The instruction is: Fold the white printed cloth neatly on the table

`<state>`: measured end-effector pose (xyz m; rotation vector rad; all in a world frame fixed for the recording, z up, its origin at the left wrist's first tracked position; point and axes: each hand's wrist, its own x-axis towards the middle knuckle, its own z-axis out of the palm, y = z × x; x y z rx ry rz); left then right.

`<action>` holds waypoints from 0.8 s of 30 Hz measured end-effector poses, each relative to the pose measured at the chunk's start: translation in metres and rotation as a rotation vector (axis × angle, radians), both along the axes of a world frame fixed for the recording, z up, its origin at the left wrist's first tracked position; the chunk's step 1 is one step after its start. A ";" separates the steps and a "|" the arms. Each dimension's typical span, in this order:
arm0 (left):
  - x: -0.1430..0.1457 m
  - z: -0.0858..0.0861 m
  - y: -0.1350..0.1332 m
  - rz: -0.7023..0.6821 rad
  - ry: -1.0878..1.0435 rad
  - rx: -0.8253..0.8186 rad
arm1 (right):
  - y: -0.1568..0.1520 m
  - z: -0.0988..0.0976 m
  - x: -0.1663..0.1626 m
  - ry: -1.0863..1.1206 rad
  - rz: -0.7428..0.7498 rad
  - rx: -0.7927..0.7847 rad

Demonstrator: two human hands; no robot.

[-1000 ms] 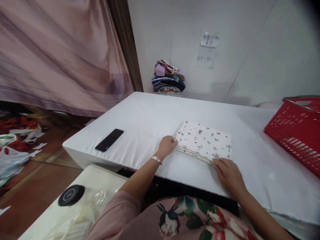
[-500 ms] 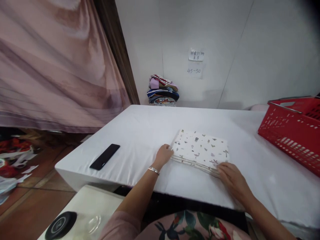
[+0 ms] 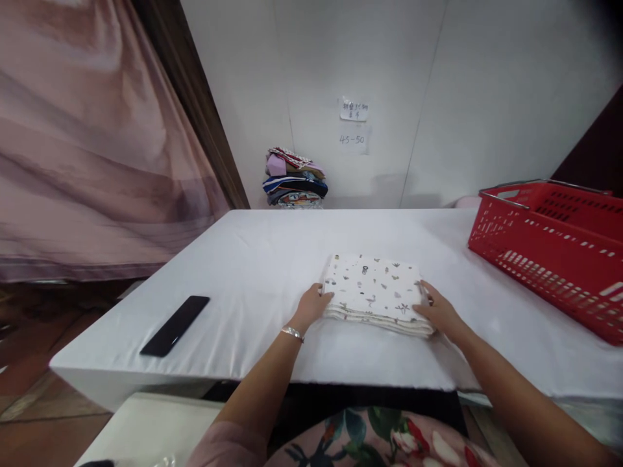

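Observation:
A folded white cloth (image 3: 372, 285) with small printed plants and animals lies flat on the white-covered table (image 3: 263, 259), its several layers showing along the near edge. At its left side my left hand (image 3: 313, 305), with a silver bracelet on the wrist, grips the edge between thumb and fingers. My right hand (image 3: 442, 311) holds the opposite edge, thumb on top near the front right corner and fingers at the side. The undersides of both grips are hidden.
A black phone (image 3: 175, 325) lies on the table at left. On the right stands a red plastic basket (image 3: 545, 253) with metal handles. Folded fabrics (image 3: 295, 178) are stacked by the back wall. Pink curtain (image 3: 97, 149) hangs at left; a white stool-like surface (image 3: 160, 425) is below.
My right hand has moved from the cloth's front right corner up along its right side. The cloth now sits squarer to the table's front edge. The camera view has turned right.

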<state>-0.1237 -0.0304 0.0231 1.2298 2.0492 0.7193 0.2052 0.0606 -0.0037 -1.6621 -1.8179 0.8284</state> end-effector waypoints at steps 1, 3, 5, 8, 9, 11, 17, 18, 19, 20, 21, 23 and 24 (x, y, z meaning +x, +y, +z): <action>0.006 -0.002 -0.006 -0.036 -0.045 0.005 | 0.005 0.000 0.007 0.038 -0.013 0.009; 0.019 -0.005 -0.019 -0.114 -0.111 0.036 | 0.015 0.000 0.023 0.044 -0.026 0.033; 0.029 -0.008 -0.030 -0.115 -0.109 0.068 | 0.023 -0.001 0.036 -0.054 0.023 0.049; 0.035 -0.008 -0.037 -0.064 -0.096 0.084 | 0.027 0.003 0.039 -0.300 0.114 0.105; 0.036 -0.008 -0.037 -0.051 -0.097 0.089 | 0.025 0.007 0.036 -0.373 0.132 0.172; 0.038 -0.008 -0.036 -0.033 -0.096 0.114 | 0.020 0.017 0.022 -0.453 0.168 0.353; 0.045 -0.010 -0.039 -0.013 -0.027 0.174 | 0.004 0.029 -0.036 -0.435 0.349 0.546; 0.045 -0.011 -0.040 -0.013 -0.016 0.163 | 0.003 0.025 -0.043 -0.471 0.370 0.486; 0.045 -0.011 -0.041 -0.013 -0.011 0.148 | 0.003 0.019 -0.048 -0.511 0.390 0.414; 0.044 -0.011 -0.041 -0.015 -0.012 0.133 | 0.003 0.012 -0.052 -0.547 0.409 0.343; 0.042 -0.011 -0.041 -0.017 -0.016 0.117 | 0.003 0.006 -0.054 -0.574 0.424 0.285; 0.039 -0.010 -0.038 -0.021 -0.024 0.084 | 0.002 -0.002 -0.055 -0.598 0.442 0.233; 0.037 -0.010 -0.035 -0.019 -0.020 0.074 | 0.002 -0.005 -0.054 -0.602 0.443 0.231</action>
